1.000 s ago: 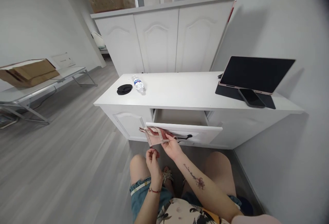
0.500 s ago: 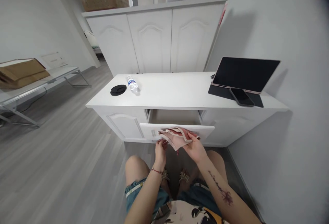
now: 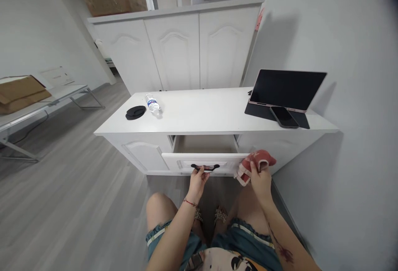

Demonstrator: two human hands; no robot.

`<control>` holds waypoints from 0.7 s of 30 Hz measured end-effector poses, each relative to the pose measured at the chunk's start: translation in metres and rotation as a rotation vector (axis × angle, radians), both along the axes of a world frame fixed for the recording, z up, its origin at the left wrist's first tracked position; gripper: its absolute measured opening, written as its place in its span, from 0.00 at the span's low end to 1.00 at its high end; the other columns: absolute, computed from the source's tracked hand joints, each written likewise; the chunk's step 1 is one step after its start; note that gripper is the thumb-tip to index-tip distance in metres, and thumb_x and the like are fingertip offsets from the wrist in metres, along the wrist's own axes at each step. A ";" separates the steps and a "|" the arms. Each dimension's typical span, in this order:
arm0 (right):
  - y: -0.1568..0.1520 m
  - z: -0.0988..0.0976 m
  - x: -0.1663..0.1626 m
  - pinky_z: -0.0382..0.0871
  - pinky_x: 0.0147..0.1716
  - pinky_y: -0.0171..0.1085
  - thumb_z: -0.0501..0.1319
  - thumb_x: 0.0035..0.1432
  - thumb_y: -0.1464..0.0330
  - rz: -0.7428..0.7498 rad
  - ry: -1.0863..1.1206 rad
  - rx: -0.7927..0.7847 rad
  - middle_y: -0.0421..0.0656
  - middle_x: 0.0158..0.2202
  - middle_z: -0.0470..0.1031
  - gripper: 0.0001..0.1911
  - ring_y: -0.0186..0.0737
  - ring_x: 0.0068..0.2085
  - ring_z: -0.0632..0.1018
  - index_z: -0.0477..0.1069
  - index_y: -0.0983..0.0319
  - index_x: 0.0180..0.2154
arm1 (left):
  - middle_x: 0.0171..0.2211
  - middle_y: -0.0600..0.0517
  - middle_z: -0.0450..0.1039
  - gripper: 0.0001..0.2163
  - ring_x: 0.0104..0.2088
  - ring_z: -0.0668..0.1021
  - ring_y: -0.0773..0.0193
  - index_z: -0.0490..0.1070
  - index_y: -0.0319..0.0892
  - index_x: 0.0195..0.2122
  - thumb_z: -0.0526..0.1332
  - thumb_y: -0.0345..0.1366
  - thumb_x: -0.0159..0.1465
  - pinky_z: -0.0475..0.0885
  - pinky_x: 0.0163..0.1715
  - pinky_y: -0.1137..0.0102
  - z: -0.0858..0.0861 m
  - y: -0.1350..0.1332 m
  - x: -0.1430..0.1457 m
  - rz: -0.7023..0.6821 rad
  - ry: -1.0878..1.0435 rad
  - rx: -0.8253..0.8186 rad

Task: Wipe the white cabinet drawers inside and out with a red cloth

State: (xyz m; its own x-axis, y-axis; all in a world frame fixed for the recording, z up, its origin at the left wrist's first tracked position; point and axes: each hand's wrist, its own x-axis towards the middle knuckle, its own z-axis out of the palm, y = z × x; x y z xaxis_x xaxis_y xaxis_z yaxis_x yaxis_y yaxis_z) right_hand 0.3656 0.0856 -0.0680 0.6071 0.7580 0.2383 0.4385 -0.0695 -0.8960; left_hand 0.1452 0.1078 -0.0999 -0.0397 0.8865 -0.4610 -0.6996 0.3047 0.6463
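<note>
The white drawer (image 3: 169,160) in the low cabinet is pulled out, its visible inside bare. My left hand (image 3: 198,180) has its fingers curled round the black drawer handle (image 3: 215,167) on the drawer's front. At the drawer's right end, my right hand (image 3: 260,180) grips a bunched red-and-pale-pink cloth (image 3: 259,157). The cloth hangs folded in front of the cabinet, and part of it hides the right corner of the drawer front.
On the white cabinet top (image 3: 199,113) lie a plastic water bottle (image 3: 153,104) and a black round object (image 3: 135,112). To the right stand a tablet (image 3: 287,90) and a phone (image 3: 284,117) on a dark mat. A wall (image 3: 360,159) borders the right side.
My right hand has carried the cloth to the right, away from the drawer's middle. My left hand has moved up slightly onto the handle, which is now uncovered. The view has shifted a little.
</note>
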 end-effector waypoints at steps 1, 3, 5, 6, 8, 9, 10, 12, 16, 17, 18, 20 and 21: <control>0.001 -0.002 0.001 0.65 0.47 0.54 0.52 0.54 0.49 -0.017 -0.090 -0.017 0.61 0.41 0.76 0.27 0.60 0.46 0.75 0.71 0.66 0.39 | 0.28 0.51 0.78 0.12 0.25 0.77 0.69 0.68 0.40 0.29 0.72 0.34 0.50 0.74 0.35 0.69 -0.001 0.000 0.000 0.000 -0.003 0.007; 0.002 -0.006 -0.002 0.65 0.46 0.53 0.49 0.56 0.50 -0.014 -0.172 -0.023 0.62 0.41 0.76 0.28 0.59 0.45 0.75 0.71 0.67 0.41 | 0.28 0.51 0.78 0.14 0.26 0.77 0.68 0.68 0.40 0.29 0.73 0.35 0.48 0.74 0.35 0.69 -0.002 0.001 -0.001 0.003 -0.002 0.012; 0.004 -0.012 -0.005 0.66 0.46 0.51 0.48 0.58 0.52 0.020 -0.193 0.004 0.59 0.42 0.76 0.27 0.56 0.45 0.75 0.70 0.67 0.44 | 0.28 0.51 0.78 0.16 0.26 0.76 0.69 0.69 0.40 0.29 0.74 0.37 0.46 0.74 0.36 0.68 -0.001 0.004 -0.001 -0.001 0.012 0.015; 0.005 -0.016 -0.007 0.65 0.47 0.50 0.48 0.59 0.53 0.040 -0.192 0.019 0.58 0.44 0.75 0.26 0.55 0.47 0.75 0.70 0.66 0.46 | 0.29 0.51 0.77 0.16 0.25 0.76 0.70 0.69 0.40 0.29 0.74 0.38 0.45 0.73 0.36 0.68 -0.001 0.006 -0.002 -0.006 0.021 0.018; 0.008 -0.024 -0.008 0.65 0.49 0.49 0.49 0.59 0.55 0.091 -0.185 0.032 0.57 0.47 0.75 0.25 0.53 0.49 0.74 0.68 0.65 0.49 | 0.29 0.52 0.77 0.17 0.26 0.75 0.70 0.69 0.40 0.29 0.75 0.39 0.44 0.73 0.37 0.67 0.000 0.010 -0.002 -0.023 0.035 0.027; 0.010 -0.028 -0.008 0.65 0.49 0.49 0.49 0.59 0.56 0.116 -0.179 0.025 0.57 0.48 0.74 0.26 0.53 0.49 0.74 0.68 0.65 0.50 | 0.30 0.52 0.77 0.18 0.26 0.75 0.70 0.69 0.40 0.29 0.75 0.40 0.44 0.73 0.37 0.67 0.000 0.013 -0.002 -0.030 0.041 0.029; 0.012 -0.032 -0.007 0.66 0.48 0.49 0.49 0.58 0.56 0.132 -0.167 0.009 0.57 0.48 0.74 0.27 0.53 0.48 0.75 0.67 0.65 0.51 | 0.30 0.52 0.77 0.18 0.26 0.75 0.70 0.69 0.40 0.29 0.75 0.41 0.44 0.73 0.37 0.66 0.000 0.016 -0.002 -0.036 0.048 0.032; 0.016 -0.040 -0.005 0.67 0.45 0.49 0.48 0.57 0.55 0.138 -0.123 -0.050 0.58 0.45 0.75 0.27 0.54 0.46 0.76 0.68 0.66 0.49 | 0.31 0.51 0.77 0.18 0.27 0.74 0.70 0.69 0.41 0.29 0.75 0.41 0.43 0.73 0.38 0.65 0.001 0.023 -0.003 -0.048 0.064 0.037; 0.015 -0.049 -0.006 0.68 0.41 0.48 0.49 0.52 0.50 0.107 -0.019 -0.198 0.58 0.36 0.77 0.25 0.55 0.39 0.78 0.70 0.63 0.36 | 0.32 0.51 0.76 0.17 0.28 0.75 0.69 0.69 0.41 0.29 0.74 0.42 0.46 0.71 0.38 0.65 0.002 0.043 -0.002 -0.066 0.103 0.031; 0.013 -0.051 -0.008 0.68 0.40 0.47 0.49 0.51 0.50 0.111 0.003 -0.218 0.57 0.35 0.77 0.24 0.55 0.38 0.78 0.69 0.62 0.33 | 0.32 0.51 0.76 0.16 0.28 0.75 0.68 0.68 0.41 0.29 0.73 0.42 0.47 0.71 0.38 0.66 0.003 0.049 -0.001 -0.071 0.112 0.030; 0.010 -0.053 -0.010 0.68 0.40 0.47 0.50 0.50 0.49 0.116 0.027 -0.232 0.57 0.35 0.77 0.23 0.54 0.37 0.78 0.68 0.61 0.32 | 0.32 0.50 0.75 0.16 0.29 0.75 0.68 0.68 0.41 0.29 0.73 0.42 0.48 0.70 0.38 0.66 0.003 0.055 -0.001 -0.074 0.120 0.029; 0.002 -0.058 -0.017 0.69 0.38 0.45 0.52 0.49 0.48 0.144 0.080 -0.252 0.55 0.34 0.78 0.22 0.53 0.36 0.78 0.68 0.60 0.30 | 0.33 0.50 0.75 0.16 0.30 0.76 0.67 0.68 0.41 0.29 0.73 0.41 0.48 0.70 0.37 0.66 0.004 0.067 0.001 -0.079 0.127 0.027; -0.002 -0.061 -0.021 0.69 0.37 0.45 0.52 0.49 0.47 0.158 0.108 -0.260 0.54 0.33 0.78 0.22 0.52 0.35 0.78 0.67 0.59 0.29 | 0.32 0.50 0.75 0.16 0.30 0.76 0.66 0.68 0.41 0.29 0.73 0.41 0.47 0.70 0.37 0.67 0.005 0.073 0.001 -0.079 0.126 0.026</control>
